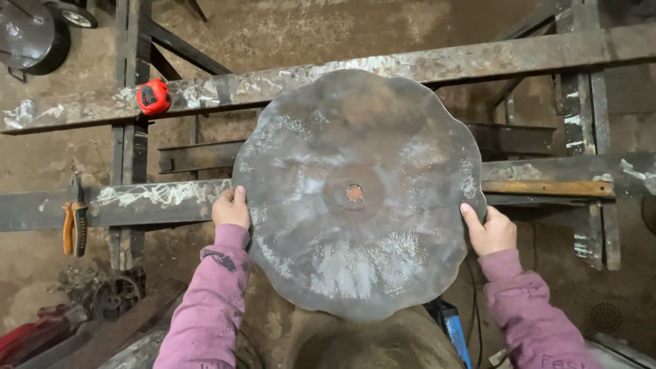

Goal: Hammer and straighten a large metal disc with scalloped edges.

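Head cam: my left hand (pixel 231 210) and right hand (pixel 490 231) each clamp a side edge of the scalloped steel disc (pixel 357 193), resting over the frame rails (pixel 164 195). Risk imo: wavy rim slips w/ bare fingers, disc tips off toward me.

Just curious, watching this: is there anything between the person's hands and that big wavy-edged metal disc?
Nothing visible. The left hand and right hand both grip the metal disc directly at its opposite edges, bare-handed.
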